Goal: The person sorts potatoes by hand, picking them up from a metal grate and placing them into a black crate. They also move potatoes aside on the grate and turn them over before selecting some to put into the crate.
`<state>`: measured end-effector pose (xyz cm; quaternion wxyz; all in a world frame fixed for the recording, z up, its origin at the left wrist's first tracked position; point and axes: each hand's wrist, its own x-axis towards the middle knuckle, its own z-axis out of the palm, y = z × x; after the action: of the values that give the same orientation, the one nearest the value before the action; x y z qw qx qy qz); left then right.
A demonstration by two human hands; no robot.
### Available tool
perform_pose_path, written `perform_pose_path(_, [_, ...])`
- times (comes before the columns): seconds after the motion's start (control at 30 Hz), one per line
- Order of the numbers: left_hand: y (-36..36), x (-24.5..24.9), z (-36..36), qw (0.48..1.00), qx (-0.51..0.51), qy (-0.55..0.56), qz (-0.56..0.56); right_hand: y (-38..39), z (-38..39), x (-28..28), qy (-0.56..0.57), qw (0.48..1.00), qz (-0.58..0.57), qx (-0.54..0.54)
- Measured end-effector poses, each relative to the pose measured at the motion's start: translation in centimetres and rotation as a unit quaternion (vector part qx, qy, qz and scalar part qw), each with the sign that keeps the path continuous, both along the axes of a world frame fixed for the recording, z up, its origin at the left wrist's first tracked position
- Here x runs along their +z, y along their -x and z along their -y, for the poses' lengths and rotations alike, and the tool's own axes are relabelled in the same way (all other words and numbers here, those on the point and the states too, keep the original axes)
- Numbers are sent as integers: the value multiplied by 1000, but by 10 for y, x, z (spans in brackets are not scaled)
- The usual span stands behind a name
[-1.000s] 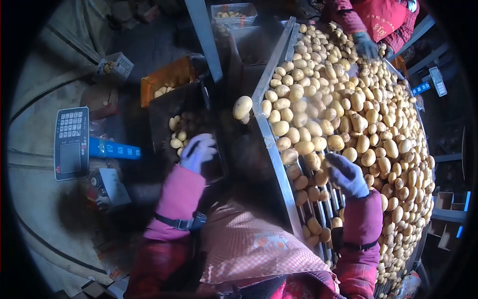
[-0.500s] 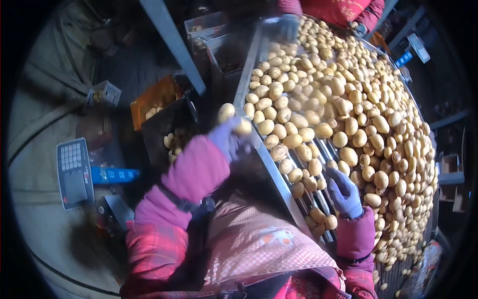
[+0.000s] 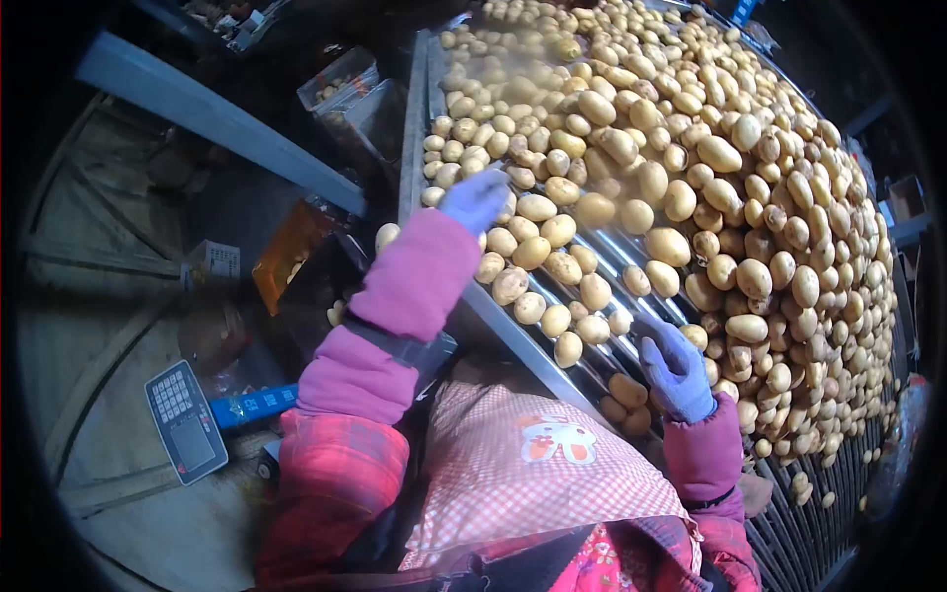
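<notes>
Many pale yellow potatoes [image 3: 563, 266] lie on a conveyor of metal rollers [image 3: 614, 259]. Reaching over its left side, my left hand [image 3: 476, 200] in a purple glove has its fingers stretched out above several potatoes; the fingertips are slightly blurred. My right hand [image 3: 676, 370], gloved alike, rests low over the rollers with thumb and fingers apart, close beside a small potato [image 3: 619, 321]. No potato shows inside it. Left of my left sleeve, a single potato [image 3: 388, 237] shows beyond the conveyor's metal edge [image 3: 513, 331].
A large heap of potatoes [image 3: 789, 266] covers the right side. An orange crate [image 3: 286, 252], a clear bin [image 3: 340, 81] and a scale with keypad [image 3: 185, 419] stand to the left. A metal beam [image 3: 217, 118] crosses the upper left.
My left hand has moved from outside the conveyor's edge, where it had potatoes, back over the rollers without them. My right hand stays near the same spot. The view has shifted.
</notes>
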<state>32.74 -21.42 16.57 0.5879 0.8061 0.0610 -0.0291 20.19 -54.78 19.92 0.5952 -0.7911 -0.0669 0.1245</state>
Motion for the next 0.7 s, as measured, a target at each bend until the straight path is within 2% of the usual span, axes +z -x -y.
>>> perform_pose_path(0.03, [0,-1,15,995,-33,-95,-10,-1,1,-3,27,999,25,16])
perform_pose_path(0.07, [-4,-9,22,995,-39,-94,-12,-1,2,-12,24,999,33,15])
perform_pose_path(0.1, [-6,-16,28,950,-90,-280,105,-2,2,-15,24,999,30,11])
perform_pose_path(0.13, [-8,-22,32,856,-136,-450,217,-5,1,-16,31,999,29,2])
perform_pose_path(0.23, [-12,-29,41,877,-112,-437,168,-7,-4,-30,27,999,35,-21])
perform_pose_path(0.27, [-12,-42,37,983,-133,-68,104,-7,-5,-34,51,997,54,-12])
perform_pose_path(0.3, [-11,-55,33,946,-96,310,29,-8,-6,-34,76,994,73,-1])
perform_pose_path(0.33, [-16,-11,45,985,-147,-87,3,-13,-7,-25,86,995,55,17])
perform_pose_path(0.37, [-20,-9,42,965,-162,-203,-18,-16,-6,-29,85,995,57,16])
perform_pose_path(0.43, [-28,1,39,876,-208,-432,-55,-15,-6,-42,38,998,56,-4])
perform_pose_path(0.5, [-23,13,42,917,-128,-363,-107,-15,-4,-44,43,996,76,-14])
perform_pose_path(0.53, [-24,14,45,916,-130,-365,-105,-15,-2,-46,40,997,56,-19])
perform_pose_path(0.6, [-24,17,47,966,-83,-197,-143,-14,-1,-46,35,999,34,-23])
perform_pose_path(0.63, [-23,18,52,966,-81,-199,-144,-15,-2,-43,27,999,33,-24])
perform_pose_path(0.7, [-22,20,77,929,-224,-281,-89,-18,-3,-40,17,999,38,-17])
